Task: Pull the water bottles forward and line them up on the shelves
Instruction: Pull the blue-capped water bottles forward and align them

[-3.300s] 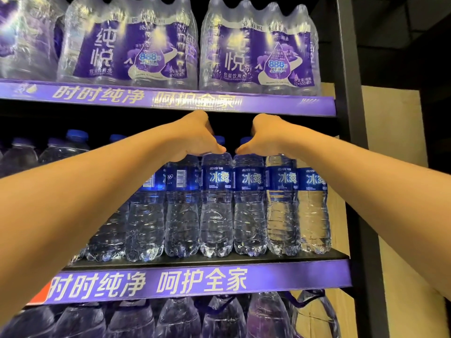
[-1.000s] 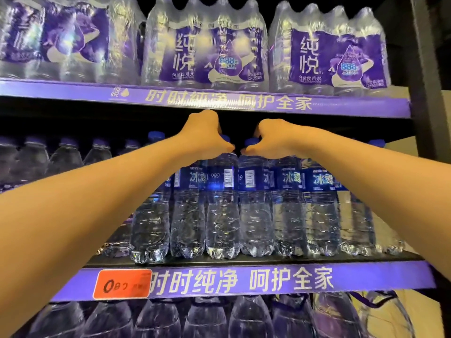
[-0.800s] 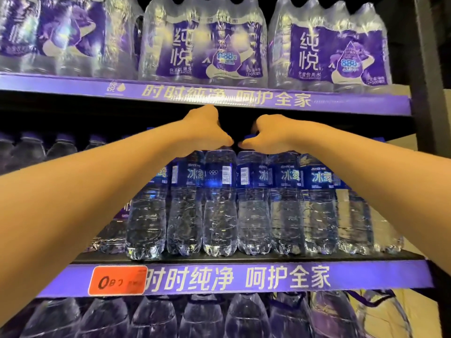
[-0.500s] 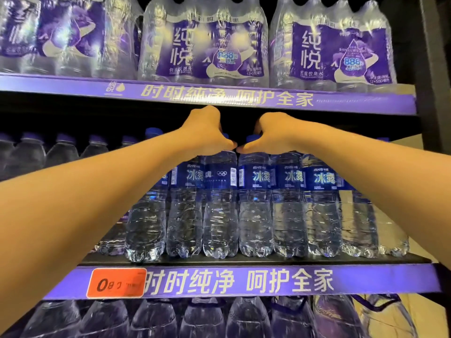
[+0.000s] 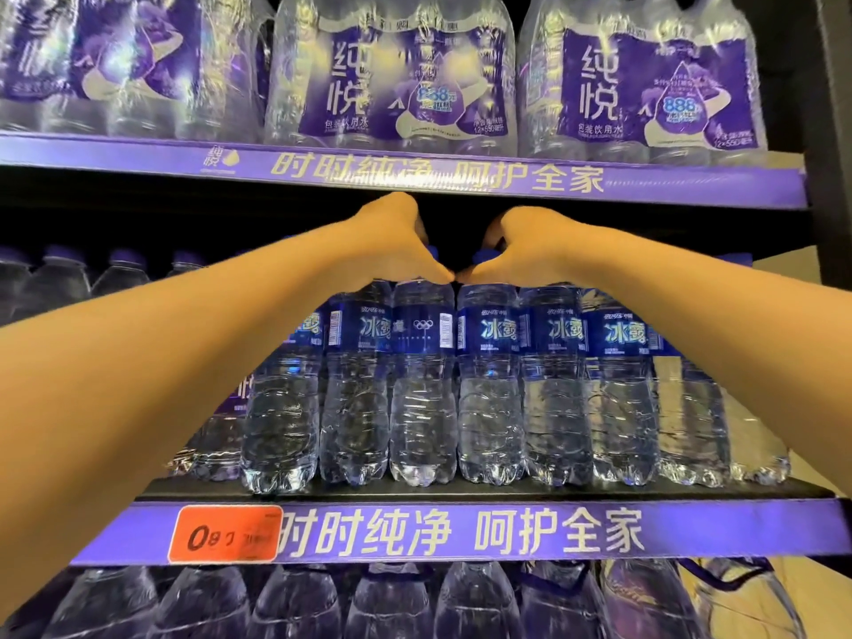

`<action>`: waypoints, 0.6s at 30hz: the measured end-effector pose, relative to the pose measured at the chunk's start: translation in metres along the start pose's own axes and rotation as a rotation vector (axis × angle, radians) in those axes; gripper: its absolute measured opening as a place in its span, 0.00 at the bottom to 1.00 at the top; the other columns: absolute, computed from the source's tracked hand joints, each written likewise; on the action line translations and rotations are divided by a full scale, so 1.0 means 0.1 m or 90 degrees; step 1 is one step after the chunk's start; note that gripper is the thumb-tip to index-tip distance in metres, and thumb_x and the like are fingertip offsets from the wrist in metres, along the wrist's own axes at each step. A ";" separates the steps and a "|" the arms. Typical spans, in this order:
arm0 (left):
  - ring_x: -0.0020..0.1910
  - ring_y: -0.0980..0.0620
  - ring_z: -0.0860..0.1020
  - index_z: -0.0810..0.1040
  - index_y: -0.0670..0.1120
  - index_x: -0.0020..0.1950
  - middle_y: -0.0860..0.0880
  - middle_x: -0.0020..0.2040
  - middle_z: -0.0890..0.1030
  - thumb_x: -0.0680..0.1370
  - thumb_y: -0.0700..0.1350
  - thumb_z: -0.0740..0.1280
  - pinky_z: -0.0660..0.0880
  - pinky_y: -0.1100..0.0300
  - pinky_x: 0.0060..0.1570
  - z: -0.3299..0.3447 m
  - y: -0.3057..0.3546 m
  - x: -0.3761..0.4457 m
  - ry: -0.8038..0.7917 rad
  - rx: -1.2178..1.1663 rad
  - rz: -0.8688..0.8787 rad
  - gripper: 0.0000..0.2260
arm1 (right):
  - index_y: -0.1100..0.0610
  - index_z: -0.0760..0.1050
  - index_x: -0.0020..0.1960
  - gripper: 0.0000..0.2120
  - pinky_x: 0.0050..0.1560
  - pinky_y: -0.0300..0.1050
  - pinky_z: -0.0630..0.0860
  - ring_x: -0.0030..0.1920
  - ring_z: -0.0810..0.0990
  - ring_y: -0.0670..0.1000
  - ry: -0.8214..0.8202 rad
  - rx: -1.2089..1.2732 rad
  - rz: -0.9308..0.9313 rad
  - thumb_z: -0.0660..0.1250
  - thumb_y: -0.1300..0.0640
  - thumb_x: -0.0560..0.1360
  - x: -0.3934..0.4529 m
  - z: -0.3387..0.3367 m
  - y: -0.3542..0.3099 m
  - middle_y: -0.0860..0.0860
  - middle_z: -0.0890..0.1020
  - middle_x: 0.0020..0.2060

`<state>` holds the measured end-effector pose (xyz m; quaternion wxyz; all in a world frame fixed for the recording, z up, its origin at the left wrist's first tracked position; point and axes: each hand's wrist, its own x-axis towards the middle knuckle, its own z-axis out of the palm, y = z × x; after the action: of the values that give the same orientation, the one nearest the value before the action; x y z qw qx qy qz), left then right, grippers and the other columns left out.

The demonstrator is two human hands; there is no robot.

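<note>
My left hand (image 5: 392, 244) is curled over the tops of the water bottles (image 5: 488, 385) on the middle shelf (image 5: 484, 493), its fingers hooked behind the necks of two bottles near the centre of the row; the grip is closed on those bottle tops, though the fingertips are hidden behind the hand. My right hand (image 5: 530, 246) mirrors it just beside, likewise clenched over the tops of the next bottles to the right, and the two thumbs touch or nearly touch at the centre. A blue cap (image 5: 484, 256) shows under the right hand.

The bottles stand upright in a tight front row, shoulder to shoulder, bases close to the shelf's front edge. Most blue labels face outward with white characters; the label of the bottle under my left thumb (image 5: 422, 329) is turned, showing five rings and a barcode. To the left, behind my left forearm, further bottles (image 5: 69, 274) stand deeper in the shelf, only caps and shoulders visible.

A purple strip (image 5: 553, 530) with white characters runs along the shelf's front edge and carries an orange price tag (image 5: 226, 535) at its left; the digits are too blurred to read in full. The upper shelf holds shrink-wrapped multipacks (image 5: 392, 80) with purple panels. Below, the tops of larger bottles (image 5: 392, 601) are in view.
</note>
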<state>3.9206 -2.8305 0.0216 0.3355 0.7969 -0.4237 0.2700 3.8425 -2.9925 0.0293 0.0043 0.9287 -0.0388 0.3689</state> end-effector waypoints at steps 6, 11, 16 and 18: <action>0.53 0.43 0.81 0.78 0.41 0.60 0.43 0.54 0.82 0.73 0.40 0.73 0.80 0.52 0.54 -0.11 -0.04 0.04 -0.126 -0.170 -0.028 0.16 | 0.51 0.77 0.55 0.17 0.39 0.40 0.70 0.43 0.76 0.47 -0.028 0.033 -0.023 0.71 0.42 0.72 -0.02 -0.06 0.00 0.45 0.80 0.46; 0.28 0.51 0.67 0.71 0.44 0.35 0.49 0.29 0.70 0.66 0.59 0.77 0.63 0.60 0.26 0.07 0.03 -0.04 0.066 0.150 0.026 0.22 | 0.56 0.78 0.56 0.21 0.51 0.53 0.77 0.49 0.79 0.55 -0.030 0.004 -0.012 0.71 0.43 0.71 -0.04 -0.09 0.00 0.53 0.82 0.50; 0.36 0.48 0.78 0.78 0.41 0.50 0.47 0.40 0.80 0.67 0.45 0.80 0.80 0.55 0.37 -0.01 0.03 -0.01 -0.006 -0.034 -0.024 0.18 | 0.63 0.79 0.53 0.26 0.40 0.47 0.70 0.40 0.74 0.54 -0.017 -0.017 -0.002 0.72 0.41 0.70 -0.06 -0.09 -0.02 0.60 0.82 0.50; 0.49 0.45 0.81 0.77 0.42 0.58 0.45 0.52 0.80 0.69 0.40 0.79 0.81 0.50 0.51 -0.05 0.01 0.00 -0.047 -0.094 -0.047 0.20 | 0.64 0.79 0.54 0.26 0.42 0.50 0.74 0.41 0.76 0.56 -0.015 -0.014 -0.006 0.71 0.41 0.71 -0.07 -0.09 -0.02 0.60 0.83 0.50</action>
<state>3.9186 -2.8274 0.0247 0.3874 0.7944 -0.4250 0.1955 3.8315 -2.9893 0.0315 0.0156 0.9330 -0.0385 0.3575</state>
